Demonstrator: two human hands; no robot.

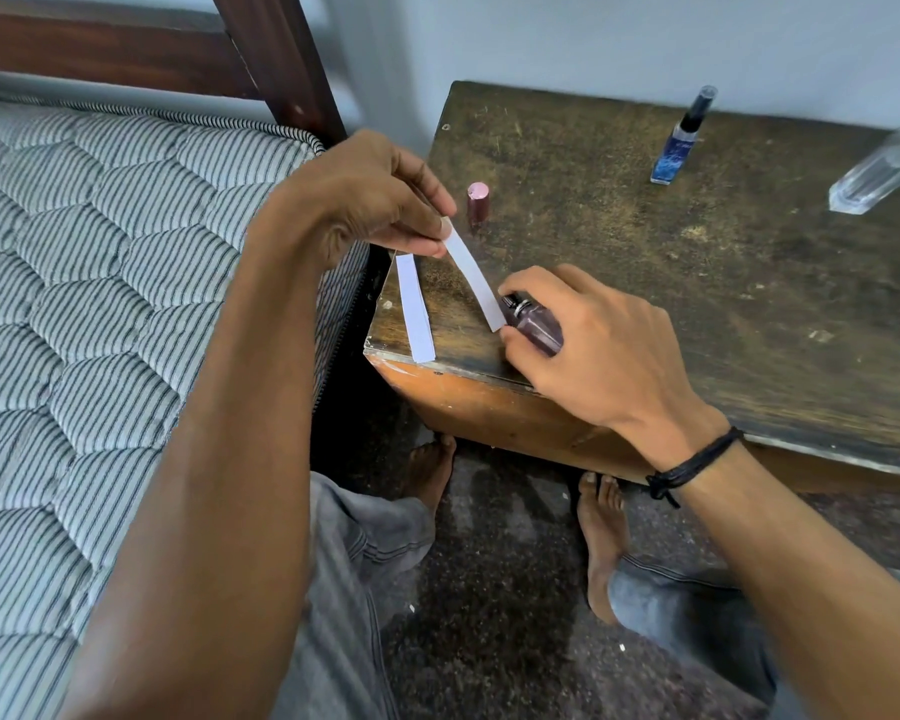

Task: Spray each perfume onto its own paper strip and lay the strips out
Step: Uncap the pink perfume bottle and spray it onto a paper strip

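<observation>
Left hand pinches the top end of a paper strip, which slants down over the desk. Right hand wraps the small purple bottle, lying low, nozzle right at the strip's lower end; touching or not, I cannot tell. Its pink cap stands just behind. A second strip lies flat at the desk corner.

Step in hand, by my reading: spraying this strip. Best to draw the nozzle back a little so the mist spreads. Aim at the free end, away from my fingers and the lying strip. One short press. Then lay it beside the other, not overlapping. Blue bottle and clear bottle wait further back.
</observation>
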